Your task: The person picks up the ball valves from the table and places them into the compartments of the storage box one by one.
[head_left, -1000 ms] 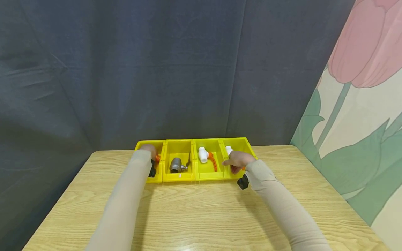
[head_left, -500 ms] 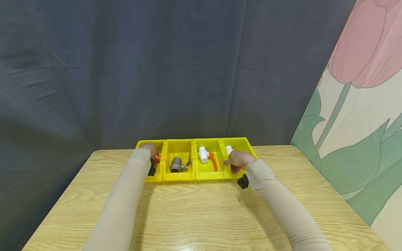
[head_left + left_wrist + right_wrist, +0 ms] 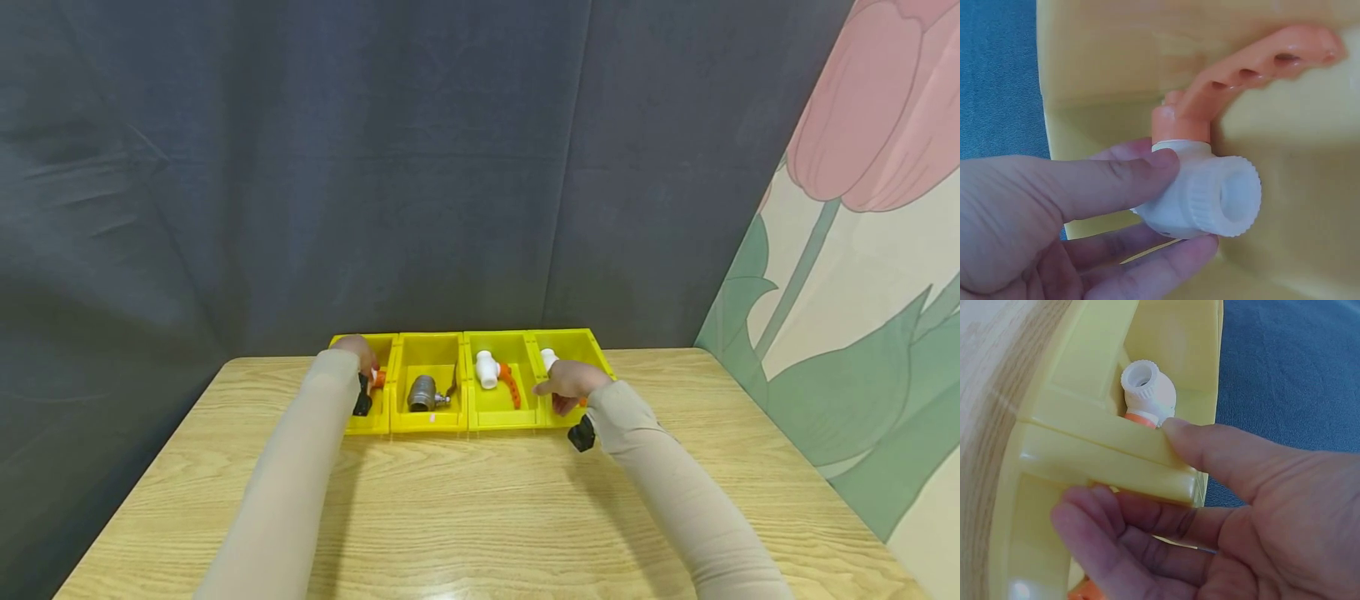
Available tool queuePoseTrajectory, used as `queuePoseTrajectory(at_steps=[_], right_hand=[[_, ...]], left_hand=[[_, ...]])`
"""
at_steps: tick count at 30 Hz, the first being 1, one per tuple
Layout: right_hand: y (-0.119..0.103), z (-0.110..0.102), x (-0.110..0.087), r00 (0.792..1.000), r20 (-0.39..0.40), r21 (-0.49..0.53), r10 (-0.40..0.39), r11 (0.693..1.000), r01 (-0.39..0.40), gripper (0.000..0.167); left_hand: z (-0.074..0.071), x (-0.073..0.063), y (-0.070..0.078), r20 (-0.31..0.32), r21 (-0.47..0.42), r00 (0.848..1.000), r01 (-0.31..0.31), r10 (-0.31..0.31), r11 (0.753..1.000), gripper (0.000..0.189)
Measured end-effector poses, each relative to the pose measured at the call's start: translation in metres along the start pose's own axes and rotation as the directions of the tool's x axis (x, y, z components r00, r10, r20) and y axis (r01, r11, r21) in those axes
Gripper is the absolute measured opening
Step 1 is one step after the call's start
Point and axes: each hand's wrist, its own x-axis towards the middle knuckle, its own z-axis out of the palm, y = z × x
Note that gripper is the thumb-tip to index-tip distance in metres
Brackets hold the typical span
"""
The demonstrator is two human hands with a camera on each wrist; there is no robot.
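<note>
In the leftmost yellow bin, my left hand pinches a white plastic ball valve by its body, thumb on the near side and fingers beneath. Its orange lever handle slants up and away in the left wrist view. My right hand is at the rightmost bins, thumb on one side of the yellow bin wall and curled fingers on the other, gripping it. Past the thumb lies a white ball valve in the third bin. Another white valve in the rightmost bin is partly hidden by that hand.
The second bin holds a grey metal ball valve with a lever. The yellow bins stand side by side at the back of a wooden table. A dark curtain hangs directly behind, and a flower-patterned wall stands at the right.
My left hand has risen slightly in the leftmost bin, and some white of the valve now shows beside its orange part. My right hand stays in place.
</note>
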Motion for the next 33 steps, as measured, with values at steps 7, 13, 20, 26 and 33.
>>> queuePoseTrajectory(at_steps=[7,13,20,26,33], right_hand=[[0.001,0.002,0.003,1.000,-0.007,-0.035,-0.001,0.999,0.000,0.033],[-0.002,0.002,0.003,1.000,-0.012,-0.046,-0.001,0.999,0.001,0.034],[-0.003,0.002,0.009,1.000,0.004,-0.048,0.005,0.999,-0.005,0.034],[-0.004,-0.001,0.013,1.000,0.015,-0.048,0.003,0.999,-0.002,0.034],[-0.002,-0.001,0.015,0.999,0.009,-0.038,-0.034,0.999,0.034,0.034]], left_hand=[[-0.004,-0.002,-0.004,0.008,-0.004,1.000,0.017,-0.017,1.000,0.037],[-0.008,-0.005,-0.012,-0.044,-0.165,0.998,0.039,-0.047,0.985,0.031],[-0.014,-0.010,-0.018,-0.064,-0.215,0.997,0.019,-0.033,0.976,0.029],[-0.023,-0.016,-0.019,-0.072,-0.189,0.997,0.005,-0.019,0.982,0.030],[-0.033,-0.025,-0.016,-0.054,-0.089,0.997,-0.062,0.057,0.994,0.037]])
